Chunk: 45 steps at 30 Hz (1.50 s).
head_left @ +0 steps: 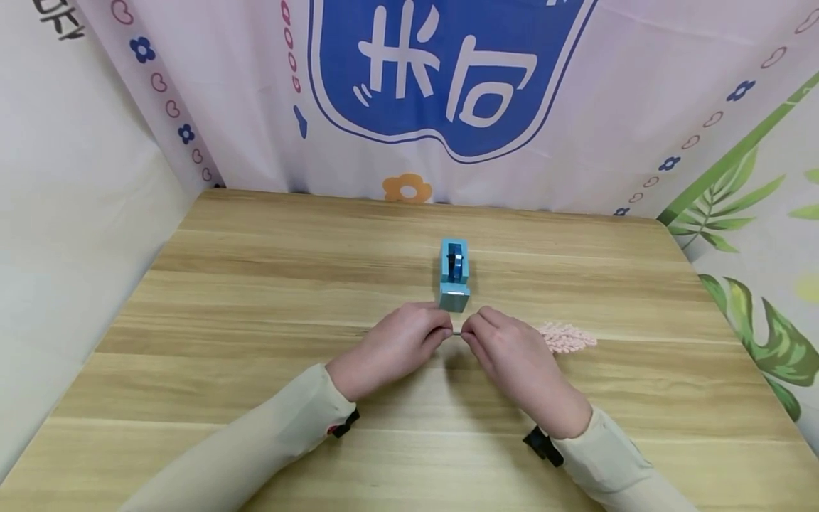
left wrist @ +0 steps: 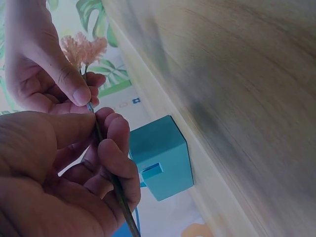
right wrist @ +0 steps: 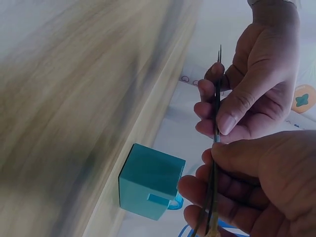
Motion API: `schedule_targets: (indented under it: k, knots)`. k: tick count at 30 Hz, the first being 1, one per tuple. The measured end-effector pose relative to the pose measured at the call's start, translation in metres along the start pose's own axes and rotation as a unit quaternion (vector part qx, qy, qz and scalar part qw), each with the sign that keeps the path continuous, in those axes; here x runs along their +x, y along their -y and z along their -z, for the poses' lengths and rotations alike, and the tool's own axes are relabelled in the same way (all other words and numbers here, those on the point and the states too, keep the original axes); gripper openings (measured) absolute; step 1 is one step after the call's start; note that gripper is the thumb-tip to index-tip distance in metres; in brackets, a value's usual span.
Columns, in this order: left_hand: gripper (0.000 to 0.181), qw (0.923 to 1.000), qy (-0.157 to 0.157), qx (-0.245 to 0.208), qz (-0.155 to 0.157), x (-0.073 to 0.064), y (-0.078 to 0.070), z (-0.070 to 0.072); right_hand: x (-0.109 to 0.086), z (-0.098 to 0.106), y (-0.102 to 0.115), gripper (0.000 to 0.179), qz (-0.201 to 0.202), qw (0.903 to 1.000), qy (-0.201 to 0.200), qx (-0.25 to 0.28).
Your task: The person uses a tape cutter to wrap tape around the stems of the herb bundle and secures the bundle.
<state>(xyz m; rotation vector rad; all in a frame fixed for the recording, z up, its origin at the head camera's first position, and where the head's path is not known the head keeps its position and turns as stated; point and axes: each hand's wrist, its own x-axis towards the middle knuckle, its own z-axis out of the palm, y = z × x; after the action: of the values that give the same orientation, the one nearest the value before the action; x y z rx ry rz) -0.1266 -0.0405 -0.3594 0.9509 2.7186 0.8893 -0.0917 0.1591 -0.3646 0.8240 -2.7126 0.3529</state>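
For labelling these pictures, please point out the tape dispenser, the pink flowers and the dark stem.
Tape dispenser (right wrist: 152,172): right wrist view, outer face of its body.
Pink flowers (head_left: 566,338): head view, middle of the cluster.
Dark stem (left wrist: 120,194): left wrist view, lower part of its length.

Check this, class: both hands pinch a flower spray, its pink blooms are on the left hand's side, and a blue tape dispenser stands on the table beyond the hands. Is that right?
The side is wrong: the head view shows the pink blooms on the side of the right hand. The flower spray and blue tape dispenser are as you said.
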Motion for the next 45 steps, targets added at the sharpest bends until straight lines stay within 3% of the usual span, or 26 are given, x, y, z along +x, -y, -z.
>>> schedule_targets:
  k: [9, 30, 45]
  knots:
    - [0.011, 0.9999, -0.013, -0.008, 0.004, 0.002, 0.000, -0.001, 0.000, -0.001, -0.001, 0.004, 0.000, 1.0000, -0.001, 0.000]
    - [0.011, 0.9995, -0.030, 0.000, 0.002, 0.003, 0.001, -0.003, 0.010, 0.001, -0.002, 0.005, -0.025, 0.9985, 0.043, 0.020]
    - [0.011, 0.9999, -0.009, 0.001, 0.009, 0.009, 0.001, 0.000, 0.011, 0.001, -0.005, 0.006, -0.038, 0.9978, 0.043, 0.032]
